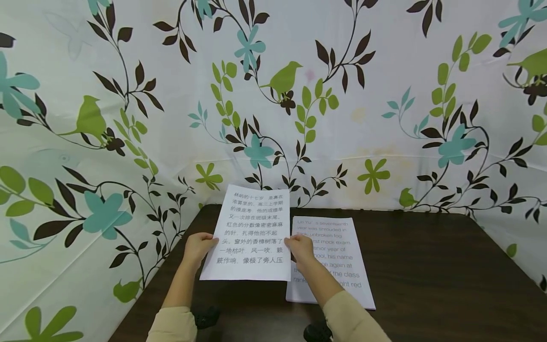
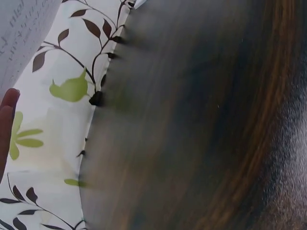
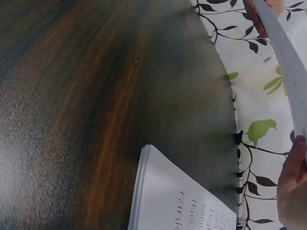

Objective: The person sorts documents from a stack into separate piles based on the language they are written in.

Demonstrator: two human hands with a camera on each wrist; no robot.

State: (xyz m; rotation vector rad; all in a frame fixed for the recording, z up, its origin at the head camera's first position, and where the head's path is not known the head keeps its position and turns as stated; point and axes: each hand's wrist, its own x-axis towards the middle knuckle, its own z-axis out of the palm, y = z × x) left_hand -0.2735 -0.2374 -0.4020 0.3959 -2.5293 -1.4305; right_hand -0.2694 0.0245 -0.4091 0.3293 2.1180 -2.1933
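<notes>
A sheet of paper (image 1: 252,232) with printed Chinese text is held up above the dark table, tilted toward the head camera. My left hand (image 1: 199,248) pinches its left edge, and my right hand (image 1: 301,250) pinches the right edge. Below and behind the right hand, a stack of printed paper (image 1: 342,266) with English text lies on the table, partly covered by that hand and forearm. The right wrist view shows the held sheet (image 3: 288,62) nearly edge-on, the right hand (image 3: 293,191) at its near side. Only fingers (image 2: 6,124) of the left hand show in the left wrist view.
The dark wooden table (image 1: 427,270) extends to the right of the stack. A patterned cloth (image 1: 171,118) with birds, leaves and flowers hangs behind the table and along its left side. Two dark objects (image 1: 207,317) sit near the forearms at the front.
</notes>
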